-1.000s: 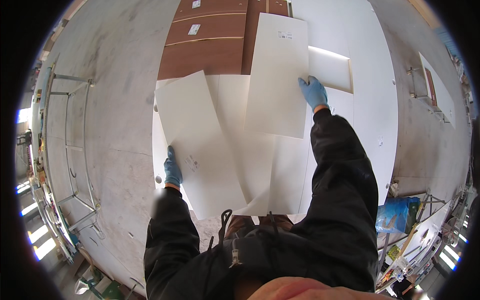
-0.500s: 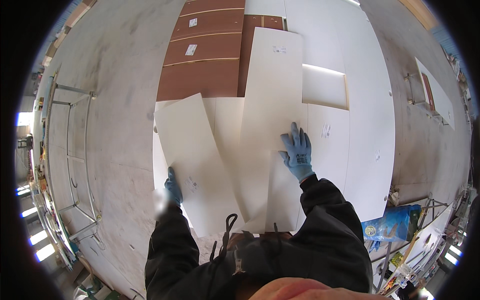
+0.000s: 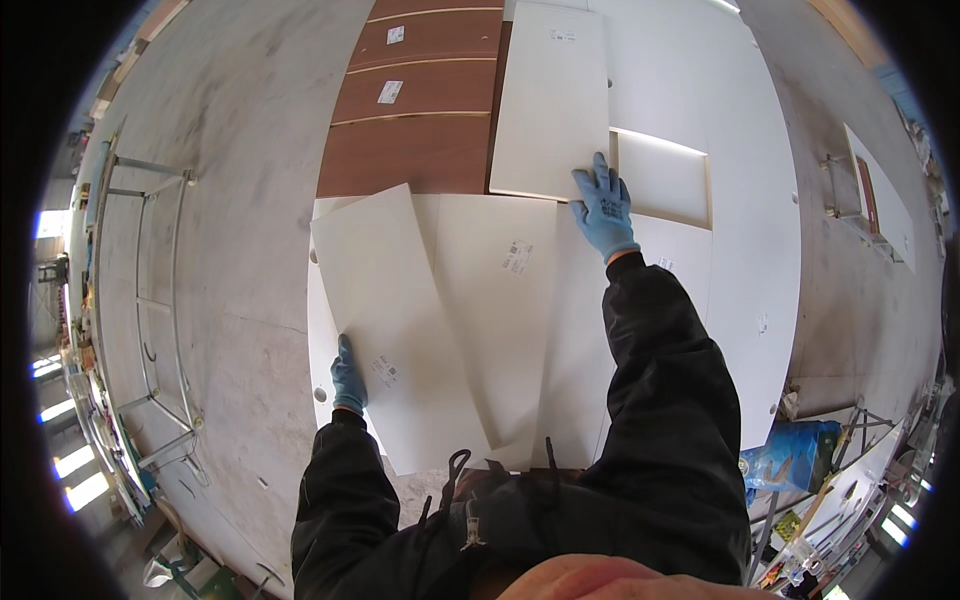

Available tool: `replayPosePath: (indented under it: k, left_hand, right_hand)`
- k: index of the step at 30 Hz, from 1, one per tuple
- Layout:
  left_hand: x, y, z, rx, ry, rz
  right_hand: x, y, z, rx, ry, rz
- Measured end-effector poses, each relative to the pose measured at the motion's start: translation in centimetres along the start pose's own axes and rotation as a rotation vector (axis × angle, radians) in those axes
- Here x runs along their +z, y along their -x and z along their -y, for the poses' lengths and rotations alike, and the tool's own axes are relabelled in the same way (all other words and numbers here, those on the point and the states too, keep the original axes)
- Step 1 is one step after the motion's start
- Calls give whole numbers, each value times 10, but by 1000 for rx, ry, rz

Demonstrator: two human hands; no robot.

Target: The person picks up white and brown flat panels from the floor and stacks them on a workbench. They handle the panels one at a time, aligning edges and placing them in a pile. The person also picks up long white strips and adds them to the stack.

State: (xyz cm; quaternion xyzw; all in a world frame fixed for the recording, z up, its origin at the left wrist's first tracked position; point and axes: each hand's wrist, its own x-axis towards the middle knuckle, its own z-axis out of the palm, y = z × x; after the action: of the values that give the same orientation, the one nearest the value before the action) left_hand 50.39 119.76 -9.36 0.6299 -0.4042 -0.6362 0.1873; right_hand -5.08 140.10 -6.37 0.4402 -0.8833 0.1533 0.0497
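A white panel (image 3: 400, 310) with a printed label lies slanted at the left, its near end toward me. At its left edge is my left hand (image 3: 348, 378) in a blue glove, closed on that edge, with part of the fingers hidden. My right hand (image 3: 606, 215), also gloved in blue, reaches farther out with fingers spread. Its fingertips touch the near right corner of a second white panel (image 3: 550, 110), which partly covers the brown boards. Between my hands, a third white panel (image 3: 495, 300) with a label lies partly under the slanted one.
Brown boards (image 3: 415, 155) with pale edges lie at the far left of the stack. Large white sheets (image 3: 750, 200) extend on the right, beside a rectangular recess (image 3: 662, 180). A metal frame (image 3: 145, 300) stands on the floor at left. A blue bag (image 3: 790, 455) is at lower right.
The panel under my right hand has slid away from me, over the brown boards, and my right arm has stretched out with it. The labelled panel beneath is uncovered. My left hand stays put.
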Motion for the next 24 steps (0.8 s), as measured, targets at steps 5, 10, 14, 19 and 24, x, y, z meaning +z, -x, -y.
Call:
replayPosePath:
  k: [5,10,14,19,24]
  left_hand:
    - [10,10,-10,31,-25,-17]
    - [15,20,-20,1,-9,-20]
    - [14,21,-21,14,-67,-19]
    - [12,17,-20,-62,-109,-76]
    - [20,21,-19,17,-44,-61]
  right_hand:
    - [20,-34,-12,29,-21,11]
    - [21,-63,-14,52,68,-127]
    - [35,-95,-1,117,109,-88]
    - [53,-100,8,99,245,2]
    - [47,-95,5,54,217,16]
